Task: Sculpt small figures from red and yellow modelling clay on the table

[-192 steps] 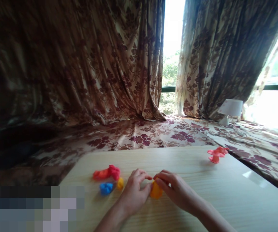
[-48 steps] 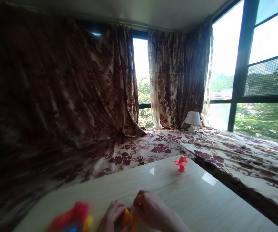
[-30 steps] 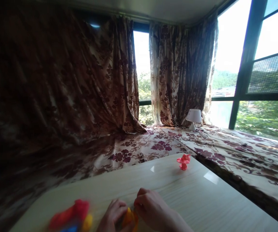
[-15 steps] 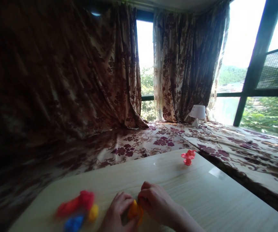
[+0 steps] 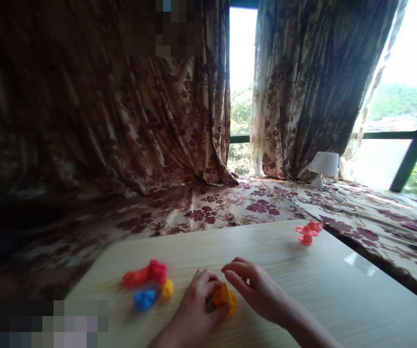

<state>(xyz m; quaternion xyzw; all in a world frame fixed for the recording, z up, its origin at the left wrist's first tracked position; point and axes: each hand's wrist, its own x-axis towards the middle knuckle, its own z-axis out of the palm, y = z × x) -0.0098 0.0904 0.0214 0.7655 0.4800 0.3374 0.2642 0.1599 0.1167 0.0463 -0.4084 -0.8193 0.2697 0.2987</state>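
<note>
My left hand (image 5: 201,300) is closed around an orange-yellow piece of modelling clay (image 5: 226,298), its thumb at the near side and its fingers at the far side. Just right of the clay, my right hand (image 5: 257,285) hovers with its fingers apart and slightly bent, holding nothing that I can see. To the left of my hands lie a long red clay piece (image 5: 136,277) joined to or touching a crimson lump (image 5: 158,271), a blue clay lump (image 5: 144,299) and a small yellow lump (image 5: 167,289).
A coral-pink clay shape (image 5: 307,234) stands near the far right corner of the pale wooden table (image 5: 339,304). Beyond the edge spreads flowered fabric (image 5: 223,205), with a small white lamp (image 5: 324,164) on it. Patterned curtains (image 5: 179,121) hang before the windows.
The camera has turned left, so everything sits further right in the picture. My right hand has come off the clay and its fingers have opened; my left hand still holds it.
</note>
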